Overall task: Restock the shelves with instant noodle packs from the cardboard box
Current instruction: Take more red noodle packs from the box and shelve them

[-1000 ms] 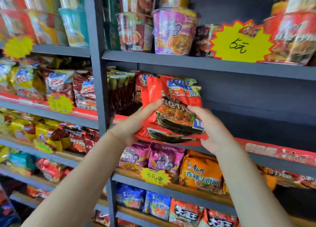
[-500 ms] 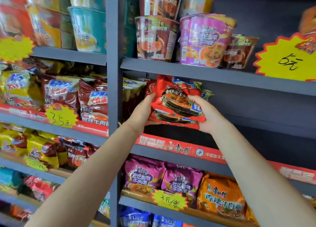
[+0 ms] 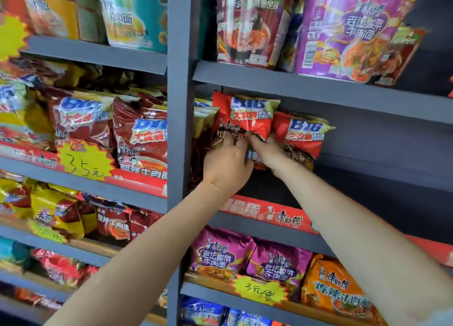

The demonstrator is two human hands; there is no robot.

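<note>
Two red instant noodle packs stand on the dark grey shelf [image 3: 367, 178] of the right bay. One red pack [image 3: 247, 117] is upright against the older packs at the left. A second red pack [image 3: 304, 136] leans just right of it. My left hand [image 3: 228, 163] presses its fingers on the lower front of the first pack. My right hand [image 3: 267, 151] holds the lower edge between the two packs, fingers partly hidden behind them. The cardboard box is out of view.
A grey upright post [image 3: 181, 129] divides the bays. Noodle cups [image 3: 348, 29] sit on the shelf above. Purple packs [image 3: 220, 254] and orange packs [image 3: 335, 291] fill the shelf below. The left bay holds red packs [image 3: 139, 134] with a yellow price tag [image 3: 84, 163]. The right stretch of my shelf is bare.
Both hands have pushed the red packs deeper into the shelf and stood them upright. The packs have separated into two side by side. The view has closed in on the shelf.
</note>
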